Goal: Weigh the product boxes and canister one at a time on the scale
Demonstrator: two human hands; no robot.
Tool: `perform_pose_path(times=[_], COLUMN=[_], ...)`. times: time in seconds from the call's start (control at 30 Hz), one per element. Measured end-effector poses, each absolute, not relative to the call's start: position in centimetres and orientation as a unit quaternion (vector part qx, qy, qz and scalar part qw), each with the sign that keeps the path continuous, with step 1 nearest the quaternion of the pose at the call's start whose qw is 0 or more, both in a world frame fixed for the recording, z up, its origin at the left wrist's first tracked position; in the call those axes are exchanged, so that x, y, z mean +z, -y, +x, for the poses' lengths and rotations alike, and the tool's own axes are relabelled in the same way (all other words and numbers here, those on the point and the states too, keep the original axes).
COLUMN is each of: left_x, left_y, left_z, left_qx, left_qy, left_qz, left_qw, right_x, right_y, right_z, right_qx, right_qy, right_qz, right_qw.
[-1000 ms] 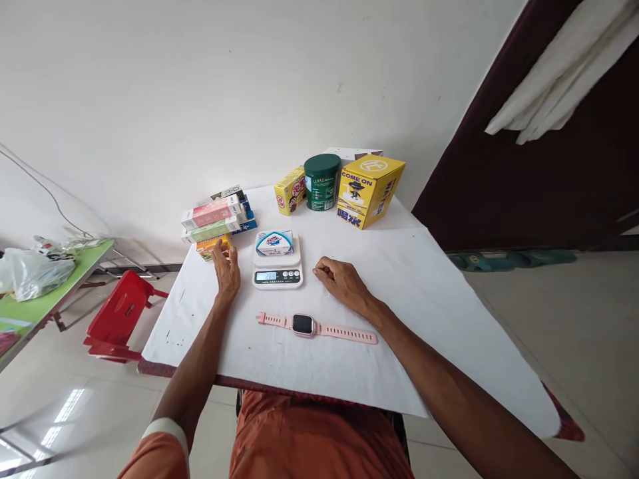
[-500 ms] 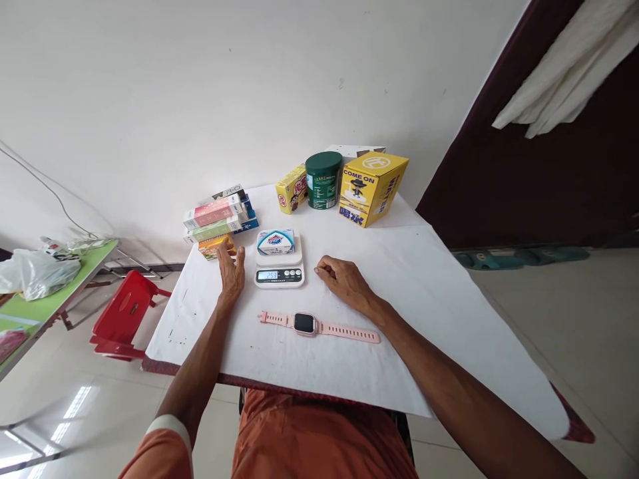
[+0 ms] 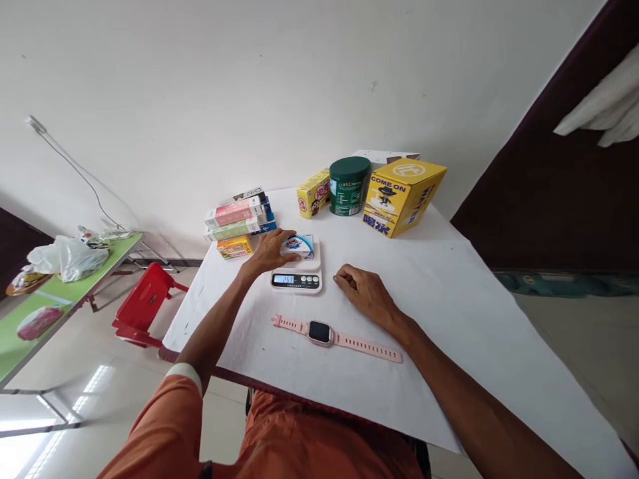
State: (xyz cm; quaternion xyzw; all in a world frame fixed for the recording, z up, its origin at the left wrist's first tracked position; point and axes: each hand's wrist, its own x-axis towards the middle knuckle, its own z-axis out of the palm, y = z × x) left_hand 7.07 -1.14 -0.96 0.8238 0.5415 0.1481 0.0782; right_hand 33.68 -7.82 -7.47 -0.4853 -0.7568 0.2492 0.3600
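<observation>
A white and blue soap box point(image 3: 301, 246) lies on the white kitchen scale point(image 3: 309, 265), whose lit display point(image 3: 283, 279) seems to read 253. My left hand point(image 3: 272, 251) is closed around the left end of this box, thumb along the front and fingers over the back. To the right of the scale, my right hand point(image 3: 364, 291) rests on the table with its fingers curled in and nothing visible in them. A pink-strapped smartwatch point(image 3: 320, 332) lies stretched out in front of the scale.
Left of the scale are an orange box point(image 3: 234, 247) and stacked slim cartons point(image 3: 234, 214). Behind stand a yellow snack box point(image 3: 313, 195), a green canister point(image 3: 348, 186) and a large yellow box point(image 3: 402, 197). A red chair point(image 3: 147, 303) is beyond the table's left edge.
My left hand has moved right from beside the orange box and taken hold of the soap box on the scale. My right hand stays curled on the table. The camera view has shifted.
</observation>
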Motion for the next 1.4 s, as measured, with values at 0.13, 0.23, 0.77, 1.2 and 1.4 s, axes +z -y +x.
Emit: perform_pose_path(times=[0.13,0.23,0.77,1.2,1.4], left_x=[-0.7,-0.1,0.6,-2.4,-2.6], left_y=[1.0,1.5,3.3,2.7,3.3], left_z=[6.5,4.2,-7.1,-6.0,-6.2], left_qx=[0.169,0.223,0.280,0.345,0.323], left_qy=[-0.535,-0.539,-0.637,-0.652,-0.646], left_qz=[0.822,0.809,0.712,0.669,0.684], left_qw=[0.094,0.077,-0.093,-0.097,-0.104], right_x=[-7.5,-7.5,-7.3,-7.3,-7.4], right_y=[7.8,7.8,8.2,8.1,8.1], right_z=[33.7,33.7,33.7,33.7,33.7], right_qx=[0.248,0.247,0.241,0.242,0.242], right_qy=[0.755,0.754,0.751,0.752,0.751], right_qz=[-0.487,-0.487,-0.491,-0.492,-0.492], right_qw=[0.362,0.365,0.370,0.366,0.368])
